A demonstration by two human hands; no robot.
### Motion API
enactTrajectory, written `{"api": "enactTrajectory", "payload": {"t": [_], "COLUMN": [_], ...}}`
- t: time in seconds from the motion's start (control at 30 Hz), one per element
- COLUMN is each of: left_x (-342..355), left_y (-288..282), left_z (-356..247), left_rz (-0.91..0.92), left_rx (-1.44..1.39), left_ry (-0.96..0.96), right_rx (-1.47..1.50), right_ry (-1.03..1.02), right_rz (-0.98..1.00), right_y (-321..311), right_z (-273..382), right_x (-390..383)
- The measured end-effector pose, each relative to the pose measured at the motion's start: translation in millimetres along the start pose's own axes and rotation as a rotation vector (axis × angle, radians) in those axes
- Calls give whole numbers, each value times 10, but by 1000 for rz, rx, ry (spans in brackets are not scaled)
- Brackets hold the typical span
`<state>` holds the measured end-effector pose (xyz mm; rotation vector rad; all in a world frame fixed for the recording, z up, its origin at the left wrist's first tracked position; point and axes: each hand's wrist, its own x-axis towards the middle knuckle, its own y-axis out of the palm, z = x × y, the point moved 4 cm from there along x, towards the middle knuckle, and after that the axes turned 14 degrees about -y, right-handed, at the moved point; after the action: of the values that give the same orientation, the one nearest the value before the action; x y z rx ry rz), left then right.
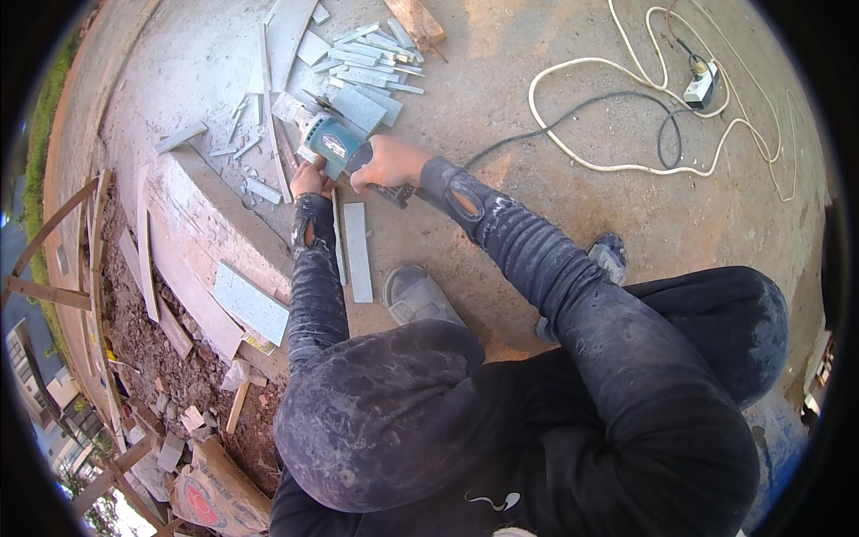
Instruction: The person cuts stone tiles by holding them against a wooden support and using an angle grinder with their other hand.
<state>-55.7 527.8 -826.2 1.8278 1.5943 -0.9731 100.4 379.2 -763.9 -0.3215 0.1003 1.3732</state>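
My right hand (394,164) is wrapped round the rear of a teal power cutter (327,140), held over pale cut tile pieces (362,112) on the concrete. My left hand (311,177) is closed just below the tool's front; what it grips is hidden. A narrow tile strip (362,251) lies on the ground by my left forearm, and thin offcuts (264,190) lie left of my hands.
A concrete ledge (224,224) with a loose slab (250,300) runs along the left, beside rubble, planks and a paper sack (219,492). A power strip (701,85) and looping cables (617,166) lie at right. A wooden board (416,22) is at top. My slippered feet are below.
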Motion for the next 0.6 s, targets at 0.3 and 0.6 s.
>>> {"api": "enactTrajectory", "payload": {"t": [0.3, 0.6], "left_x": [8, 156], "left_y": [10, -67], "left_z": [10, 16], "left_rz": [-9, 34], "left_rx": [-27, 11], "left_ry": [-3, -25], "right_rx": [1, -34], "right_ry": [-19, 8], "right_rz": [-38, 51], "right_y": [-16, -42], "right_z": [8, 63], "right_x": [-73, -147]}}
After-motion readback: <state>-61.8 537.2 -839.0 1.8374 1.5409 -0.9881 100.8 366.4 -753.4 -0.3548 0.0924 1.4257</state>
